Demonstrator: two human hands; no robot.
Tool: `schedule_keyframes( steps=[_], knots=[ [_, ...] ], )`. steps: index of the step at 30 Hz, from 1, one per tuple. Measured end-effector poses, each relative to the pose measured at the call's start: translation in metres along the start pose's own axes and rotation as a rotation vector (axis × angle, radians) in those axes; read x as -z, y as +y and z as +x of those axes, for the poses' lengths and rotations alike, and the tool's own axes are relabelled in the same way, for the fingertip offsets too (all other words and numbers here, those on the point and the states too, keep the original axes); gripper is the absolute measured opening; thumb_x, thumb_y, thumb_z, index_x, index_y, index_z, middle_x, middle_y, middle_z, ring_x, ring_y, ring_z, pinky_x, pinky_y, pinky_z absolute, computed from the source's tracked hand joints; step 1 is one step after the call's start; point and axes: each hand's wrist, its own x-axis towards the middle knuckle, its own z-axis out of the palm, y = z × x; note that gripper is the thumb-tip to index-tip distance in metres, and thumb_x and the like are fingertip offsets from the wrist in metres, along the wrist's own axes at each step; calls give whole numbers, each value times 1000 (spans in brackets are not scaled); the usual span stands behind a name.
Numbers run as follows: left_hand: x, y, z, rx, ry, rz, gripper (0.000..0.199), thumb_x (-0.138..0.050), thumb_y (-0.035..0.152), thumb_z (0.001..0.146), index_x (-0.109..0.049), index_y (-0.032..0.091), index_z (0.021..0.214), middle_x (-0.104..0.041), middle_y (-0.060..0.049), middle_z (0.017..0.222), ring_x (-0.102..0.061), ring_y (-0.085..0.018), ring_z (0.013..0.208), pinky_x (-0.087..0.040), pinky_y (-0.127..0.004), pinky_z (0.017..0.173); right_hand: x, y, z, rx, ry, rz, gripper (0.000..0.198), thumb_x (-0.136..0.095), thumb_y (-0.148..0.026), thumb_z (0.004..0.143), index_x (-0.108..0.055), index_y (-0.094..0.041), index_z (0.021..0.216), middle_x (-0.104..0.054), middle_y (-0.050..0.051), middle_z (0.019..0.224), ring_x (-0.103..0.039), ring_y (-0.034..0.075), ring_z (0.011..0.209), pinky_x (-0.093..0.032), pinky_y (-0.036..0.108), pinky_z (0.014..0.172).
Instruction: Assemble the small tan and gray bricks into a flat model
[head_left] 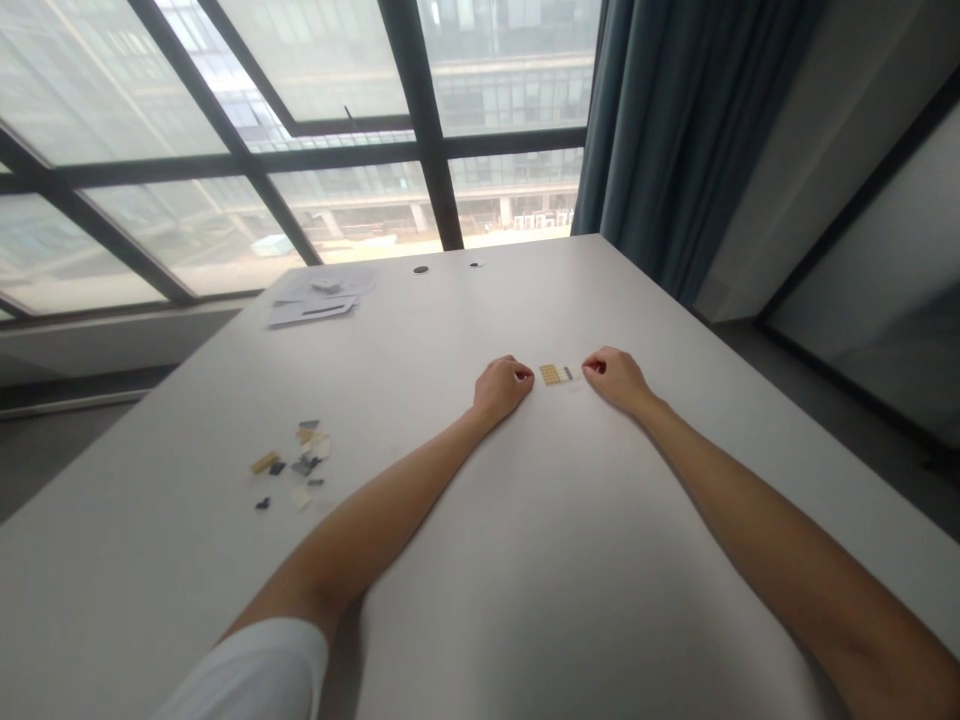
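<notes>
On the white table (480, 480), a small tan building-block plate (550, 374) lies between my two hands. Joined or set against its right side are a pale piece (564, 374) and a thin dark piece (568, 373). My left hand (502, 388) rests just left of the plate, thumb and fingertips pinched together. On the other side, my right hand (616, 380) is also closed in a pinch, its fingertips a little right of the dark piece. Anything inside either pinch is too small to make out. Neither hand visibly touches the plate.
Several loose tan, grey, dark and pale pieces (304, 465) lie scattered left of my left forearm. White papers (315, 298) sit at the far left corner. A round dark table fitting (421, 270) and a small dark item (475, 265) are near the far edge.
</notes>
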Motion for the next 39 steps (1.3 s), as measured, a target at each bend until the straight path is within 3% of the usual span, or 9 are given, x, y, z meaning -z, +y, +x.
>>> schedule_keyframes(
  steps=[30, 35, 39],
  knots=[
    [0, 7, 3, -48, -42, -30, 20, -64, 33, 86, -82, 27, 94, -72, -4, 95, -64, -20, 86, -48, -28, 76, -5, -7, 0, -12, -25, -32, 14, -62, -23, 81, -75, -18, 79, -70, 5, 82, -58, 16, 72, -41, 26, 66],
    [0, 6, 3, -43, -45, -37, 20, -63, 32, 86, -81, 27, 94, -71, -4, 96, -64, -19, 87, -47, -27, 76, -5, -3, 1, 9, 27, 14, 16, -60, -21, 80, -75, -17, 77, -69, 5, 79, -58, 16, 70, -43, 27, 67],
    [-2, 5, 3, -42, -19, -33, 21, -61, 34, 88, -79, 23, 90, -71, -5, 96, -63, -19, 87, -45, -27, 75, 6, 0, 9, 0, 148, 89, 16, -59, -21, 80, -74, -15, 78, -69, 6, 78, -59, 17, 70, -45, 29, 69]
  ],
)
